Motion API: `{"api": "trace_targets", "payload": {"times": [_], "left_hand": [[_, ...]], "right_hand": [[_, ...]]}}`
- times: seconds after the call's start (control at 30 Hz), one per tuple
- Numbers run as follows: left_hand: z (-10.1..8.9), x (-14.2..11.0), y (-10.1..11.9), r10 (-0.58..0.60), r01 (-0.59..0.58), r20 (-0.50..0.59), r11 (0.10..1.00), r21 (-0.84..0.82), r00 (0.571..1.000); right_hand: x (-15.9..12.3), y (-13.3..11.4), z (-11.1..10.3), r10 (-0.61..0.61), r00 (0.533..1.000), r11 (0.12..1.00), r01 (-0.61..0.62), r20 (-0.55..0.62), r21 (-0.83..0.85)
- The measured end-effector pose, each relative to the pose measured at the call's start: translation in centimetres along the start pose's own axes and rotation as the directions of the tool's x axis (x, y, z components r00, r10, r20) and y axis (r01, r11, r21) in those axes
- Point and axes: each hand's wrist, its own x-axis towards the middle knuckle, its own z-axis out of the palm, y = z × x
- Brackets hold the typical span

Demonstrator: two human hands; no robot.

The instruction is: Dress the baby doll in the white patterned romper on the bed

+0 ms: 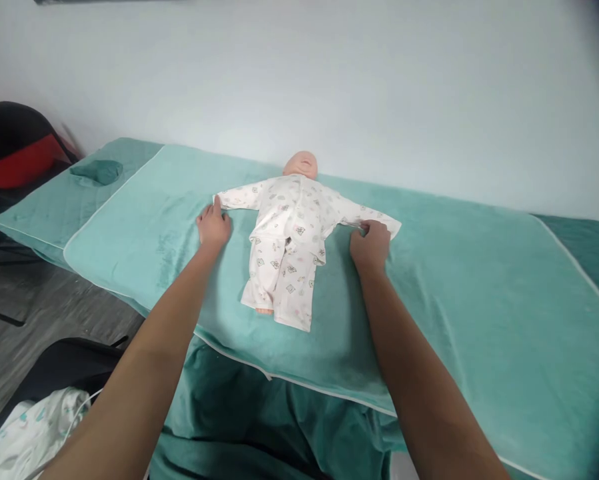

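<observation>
A baby doll (299, 164) lies on its back on a teal towel (444, 300), dressed in a white printed outfit (285, 240) with both sleeves spread sideways. My left hand (213, 225) rests at the cuff of the sleeve on the left, fingers curled down onto the towel, touching the cuff. My right hand (370, 244) is closed on the sleeve on the right, pinching the fabric near its end. One bare doll foot shows below a trouser leg.
The towel covers a bed with a darker green sheet (259, 427). A rolled green cloth (97, 171) lies at the far left end. A black and red chair (14, 150) stands left. Patterned white fabric (34, 433) sits at the lower left. A pale wall is behind.
</observation>
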Motion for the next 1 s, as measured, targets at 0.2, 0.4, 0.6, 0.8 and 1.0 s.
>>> {"api": "trace_targets", "payload": {"times": [0.2, 0.4, 0.6, 0.8, 1.0], "left_hand": [[0.1, 2.0, -0.8, -0.154, 0.144, -0.072, 0.982, -0.124, 0.985], [0.4, 3.4, -1.5, -0.066, 0.064, -0.036, 0.996, -0.06, 0.997], [1.0, 4.7, -2.6, 0.117, -0.128, -0.074, 0.978, -0.167, 0.99], [1.5, 5.4, -3.4, 0.112, -0.131, -0.104, 0.973, -0.193, 0.988], [1.3, 4.9, -3.0, 0.015, -0.043, -0.173, 0.986, -0.163, 0.985]], "right_hand": [[-0.1, 0.5, -0.4, -0.007, 0.993, 0.999, 0.011, -0.116, 0.038], [-0.4, 0.2, -0.4, -0.011, 0.996, 0.999, 0.006, -0.084, -0.051], [-0.5, -0.2, -0.6, 0.029, 0.999, 0.995, -0.031, -0.03, -0.097], [-0.5, -0.4, -0.7, 0.038, 0.999, 0.989, -0.04, -0.02, -0.145], [-0.6, -0.4, -0.8, 0.013, 0.998, 0.988, -0.021, -0.054, -0.151]]}}
